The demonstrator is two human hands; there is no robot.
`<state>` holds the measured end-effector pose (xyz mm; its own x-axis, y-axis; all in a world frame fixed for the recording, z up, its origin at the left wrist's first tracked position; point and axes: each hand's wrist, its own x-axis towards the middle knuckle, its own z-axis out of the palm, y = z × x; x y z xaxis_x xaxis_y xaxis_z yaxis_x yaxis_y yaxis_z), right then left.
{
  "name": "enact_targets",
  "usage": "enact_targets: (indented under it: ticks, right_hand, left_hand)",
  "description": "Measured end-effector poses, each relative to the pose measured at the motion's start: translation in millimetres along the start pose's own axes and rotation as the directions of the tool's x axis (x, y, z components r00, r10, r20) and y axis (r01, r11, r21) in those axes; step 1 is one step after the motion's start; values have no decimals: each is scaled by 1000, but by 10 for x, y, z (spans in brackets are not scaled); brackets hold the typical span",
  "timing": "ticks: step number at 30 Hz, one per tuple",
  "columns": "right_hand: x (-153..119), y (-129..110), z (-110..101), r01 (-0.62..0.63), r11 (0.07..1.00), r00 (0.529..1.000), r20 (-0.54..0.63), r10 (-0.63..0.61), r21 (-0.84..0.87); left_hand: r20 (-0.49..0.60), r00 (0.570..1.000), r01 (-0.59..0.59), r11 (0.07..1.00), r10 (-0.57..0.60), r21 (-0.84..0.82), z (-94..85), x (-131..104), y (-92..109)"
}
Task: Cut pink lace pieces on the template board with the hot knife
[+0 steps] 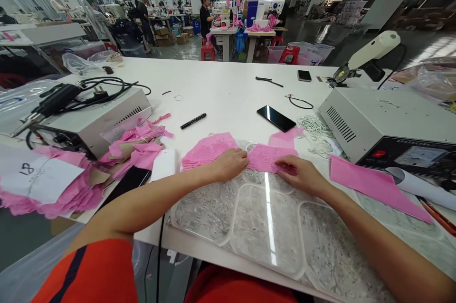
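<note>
A small pink lace fabric piece (265, 156) lies flat between my hands on the grey marbled, clear-topped mat (267, 227). My left hand (231, 163) is closed at its left edge, fingertips pinched together on the lace. At the piece's right end, my right hand (299, 175) pinches the lower edge between thumb and fingers. Just left of it, partly behind my left hand, sits a stack of pink lace pieces (208, 148). Another pink scrap (284, 137) lies behind the piece, close to a black phone (276, 118).
Grey control boxes stand left (92, 122) and right (395, 127). Tied pink bundles (67, 184) lie on the left, near a black pen (193, 121). Right of my hands are pink cloth (377, 186), elastic loops (313, 127) and a handheld tool (374, 51). Co-workers sew behind.
</note>
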<state>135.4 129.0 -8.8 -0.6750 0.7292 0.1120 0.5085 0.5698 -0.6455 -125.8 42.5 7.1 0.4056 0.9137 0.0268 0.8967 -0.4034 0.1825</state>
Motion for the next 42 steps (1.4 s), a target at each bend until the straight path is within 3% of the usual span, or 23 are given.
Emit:
enact_targets:
  ticks: [9,17,20,24,29,32,36,39,42]
  right_hand:
    - [10,-41,-37,22,999,1000,10,-22,-36]
    - [20,-60,147,-38,958,981,-193,-19,-285]
    - [-84,-16,117,-15,943,973,-221,-62,-333]
    - [-440,-62,111,94,931,969,-180,-166,-354]
    - [-979,-348,242,323,887,933,-48,-357,-331]
    - [-1130,-539,226,413,880,907,18,-421,-233]
    - [-902,-619,163,392,911,919,7,-394,-127]
    - [-468,-593,238,282,935,955,-29,-294,-216]
    - [-40,-592,399,216,931,973,-17,-231,-294]
  left_hand:
    - [-32,994,98,976,-106,-192,-271,138,-69]
    - [-132,987,56,967,-91,-249,-397,169,-27]
    - [-142,989,15,973,-48,-228,-376,30,-43]
    - [-142,989,-65,977,36,-204,-314,-293,-25]
    - [-107,985,-152,975,136,-163,-237,-835,60]
    - [-26,974,-228,966,227,-124,-252,-1088,90]
    - [-44,977,-211,970,207,-124,-268,-1113,98]
    - [-120,987,-117,991,109,-68,-188,-897,78]
    - [-154,984,-87,996,86,1,-59,-629,34]
